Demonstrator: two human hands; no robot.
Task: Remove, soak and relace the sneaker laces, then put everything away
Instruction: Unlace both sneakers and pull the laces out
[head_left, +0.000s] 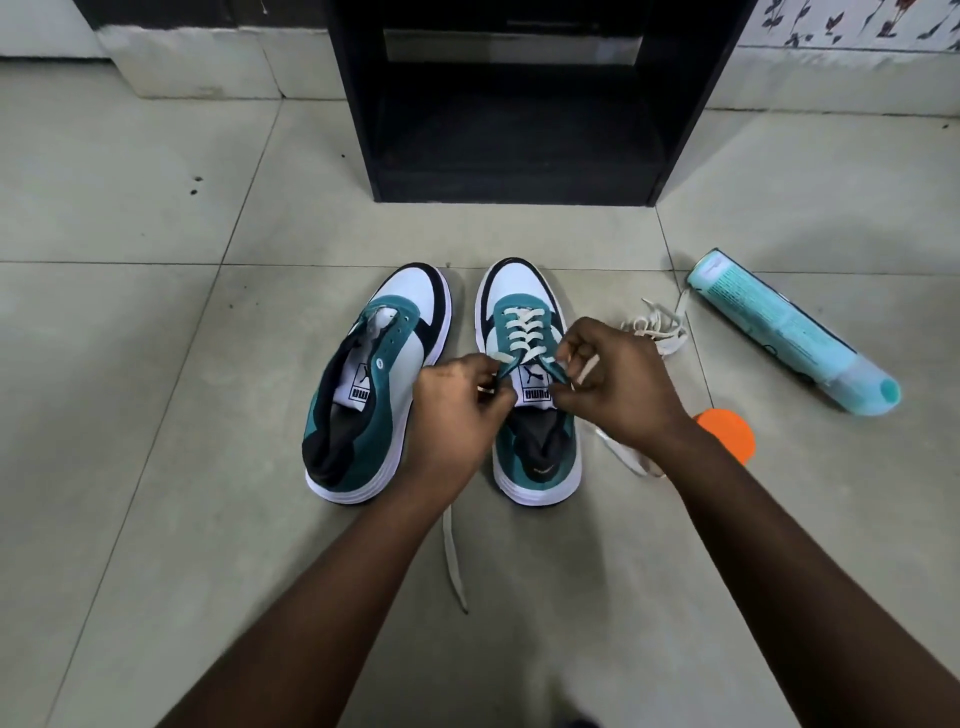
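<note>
Left hand (457, 395), right hand (613, 384) each pinch cream lace (524, 338) ends; teal-white sneaker (524, 384) half-laced.

Matt suede-look sneakers (524, 374), flat cloth lace (522, 332).
I see smooth stone-look floor tiles (156, 364), glossy plastic bottle (789, 332).

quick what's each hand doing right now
Left hand: pinching one end of the lace on the right-side sneaker.
Right hand: gripping the other end of that lace.
</note>
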